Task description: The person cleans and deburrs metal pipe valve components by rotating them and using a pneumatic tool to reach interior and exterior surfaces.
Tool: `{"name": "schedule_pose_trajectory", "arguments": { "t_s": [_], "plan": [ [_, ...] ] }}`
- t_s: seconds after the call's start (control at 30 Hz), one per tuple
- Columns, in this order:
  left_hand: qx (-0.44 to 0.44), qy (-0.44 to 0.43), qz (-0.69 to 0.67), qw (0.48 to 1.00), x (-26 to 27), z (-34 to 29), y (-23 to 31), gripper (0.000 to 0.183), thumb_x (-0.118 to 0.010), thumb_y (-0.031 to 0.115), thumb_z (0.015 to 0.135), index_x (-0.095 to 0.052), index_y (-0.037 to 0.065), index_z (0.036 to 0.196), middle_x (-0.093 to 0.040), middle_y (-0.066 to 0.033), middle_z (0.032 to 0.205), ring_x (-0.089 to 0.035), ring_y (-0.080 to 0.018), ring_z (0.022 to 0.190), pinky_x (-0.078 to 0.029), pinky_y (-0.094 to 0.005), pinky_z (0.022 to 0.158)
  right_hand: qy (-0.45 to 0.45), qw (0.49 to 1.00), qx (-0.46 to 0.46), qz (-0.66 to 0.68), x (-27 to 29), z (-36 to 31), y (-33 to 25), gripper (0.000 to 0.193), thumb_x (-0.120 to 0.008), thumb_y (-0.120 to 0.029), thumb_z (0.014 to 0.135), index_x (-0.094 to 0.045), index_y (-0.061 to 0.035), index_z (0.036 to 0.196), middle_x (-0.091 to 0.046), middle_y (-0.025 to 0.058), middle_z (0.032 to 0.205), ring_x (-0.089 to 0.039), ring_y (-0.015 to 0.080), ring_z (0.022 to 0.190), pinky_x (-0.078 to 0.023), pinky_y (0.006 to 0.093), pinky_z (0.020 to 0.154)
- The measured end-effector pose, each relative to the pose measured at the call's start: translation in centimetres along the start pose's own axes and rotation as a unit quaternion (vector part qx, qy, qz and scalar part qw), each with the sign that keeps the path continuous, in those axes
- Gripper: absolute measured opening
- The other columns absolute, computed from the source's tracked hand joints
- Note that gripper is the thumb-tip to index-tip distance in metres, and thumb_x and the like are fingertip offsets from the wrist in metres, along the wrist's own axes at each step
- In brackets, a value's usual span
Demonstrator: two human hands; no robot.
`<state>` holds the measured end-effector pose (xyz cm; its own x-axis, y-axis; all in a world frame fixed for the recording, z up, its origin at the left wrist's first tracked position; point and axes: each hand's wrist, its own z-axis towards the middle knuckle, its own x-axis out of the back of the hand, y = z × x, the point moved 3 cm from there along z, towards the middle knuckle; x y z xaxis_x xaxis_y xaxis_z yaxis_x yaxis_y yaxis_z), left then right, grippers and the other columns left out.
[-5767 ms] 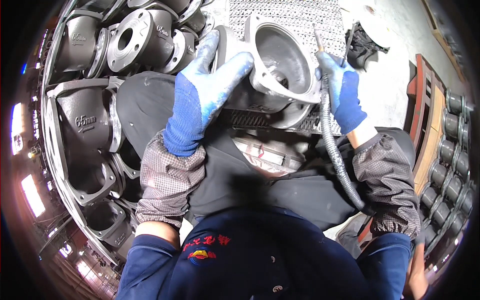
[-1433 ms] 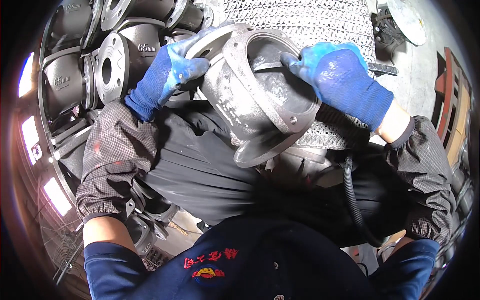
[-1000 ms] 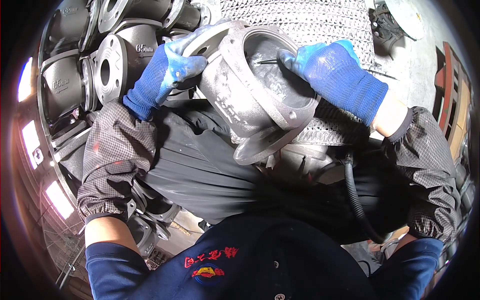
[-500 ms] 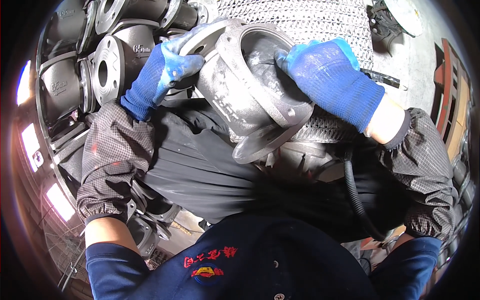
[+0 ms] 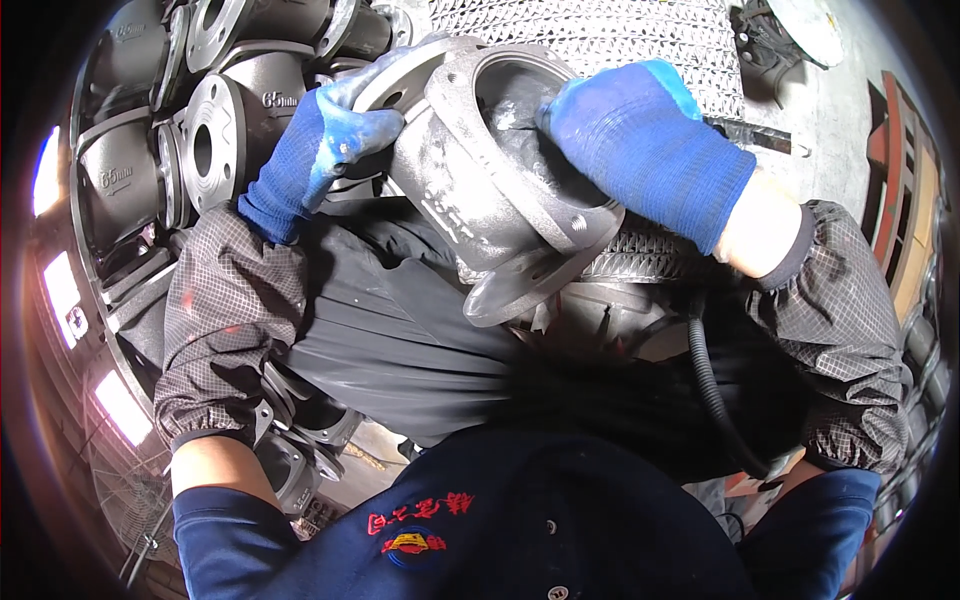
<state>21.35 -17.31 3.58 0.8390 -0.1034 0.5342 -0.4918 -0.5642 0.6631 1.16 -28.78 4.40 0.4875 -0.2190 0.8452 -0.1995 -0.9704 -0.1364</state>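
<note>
A grey cast-iron valve body [image 5: 455,190] with flanged ends rests tilted at my lap. Its round, wide opening faces up and to the right, and the inside wall looks smeared with pale dust. My left hand [image 5: 350,125], in a blue coated glove, is closed round the flange at its upper left, thumb on the near side. Over the right rim of the opening reaches my gloved right hand [image 5: 635,135]. Its fingers are curled, with the tips at the bore; whatever they hold, if anything, is hidden.
Similar flanged valve bodies [image 5: 215,140] are stacked at the left. Beyond the held one lies a ridged silvery mat-like surface [image 5: 590,25]. A black corrugated hose [image 5: 708,380] runs by my right leg. A reddish rack [image 5: 890,190] stands at the far right, and more castings [image 5: 290,470] lie lower left.
My right hand has shifted left, farther over the opening. The valve body has moved very slightly left, with my left hand still gripping its flange.
</note>
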Motion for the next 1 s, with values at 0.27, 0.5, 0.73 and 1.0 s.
{"name": "schedule_pose_trajectory", "arguments": {
  "t_s": [0.27,0.5,0.73,1.0],
  "plan": [
    [-0.028,-0.010,-0.028,0.999,-0.3,-0.3,1.9,0.045,-0.052,0.005,0.080,-0.052,0.000,0.125,-0.061,-0.0039,0.101,-0.054,-0.0088,0.086,-0.046,-0.0215,0.079,0.191,0.981,0.011,-0.006,-2.5,0.1,0.0,0.011,-0.063,-0.017,0.076,-0.072,-0.0130,0.078,-0.066,0.0029,0.073,-0.065,0.0141,0.069,-0.052,0.0297,0.056],
    [-0.037,0.010,0.020,0.999,-0.2,-0.1,1.2,0.046,-0.053,0.005,0.080,-0.053,0.001,0.125,-0.061,-0.0039,0.101,-0.054,-0.0086,0.086,-0.045,-0.0214,0.080,0.127,0.989,0.022,-0.071,-3.0,0.5,0.0,0.019,-0.053,-0.023,0.086,-0.070,-0.0136,0.085,-0.066,0.0017,0.071,-0.066,0.0179,0.067,-0.053,0.0311,0.059],
    [-0.013,0.002,-0.021,1.000,-0.5,-0.5,1.8,0.046,-0.052,0.005,0.080,-0.052,0.000,0.126,-0.061,-0.0047,0.103,-0.054,-0.0087,0.089,-0.045,-0.0204,0.081,0.022,0.999,0.013,-0.040,-2.0,0.6,0.3,0.019,-0.052,-0.022,0.088,-0.069,-0.0145,0.093,-0.067,0.0037,0.076,-0.067,0.0195,0.071,-0.053,0.0327,0.061],
    [0.000,-0.002,-0.039,0.999,-0.3,-0.3,1.4,0.047,-0.052,0.004,0.079,-0.052,0.000,0.126,-0.061,-0.0051,0.101,-0.054,-0.0095,0.088,-0.045,-0.0205,0.081,0.022,0.999,-0.017,-0.042,-2.9,0.8,0.9,0.029,-0.055,-0.014,0.086,-0.062,-0.0189,0.114,-0.066,0.0040,0.085,-0.067,0.0209,0.081,-0.054,0.0353,0.064]
  ]
}}
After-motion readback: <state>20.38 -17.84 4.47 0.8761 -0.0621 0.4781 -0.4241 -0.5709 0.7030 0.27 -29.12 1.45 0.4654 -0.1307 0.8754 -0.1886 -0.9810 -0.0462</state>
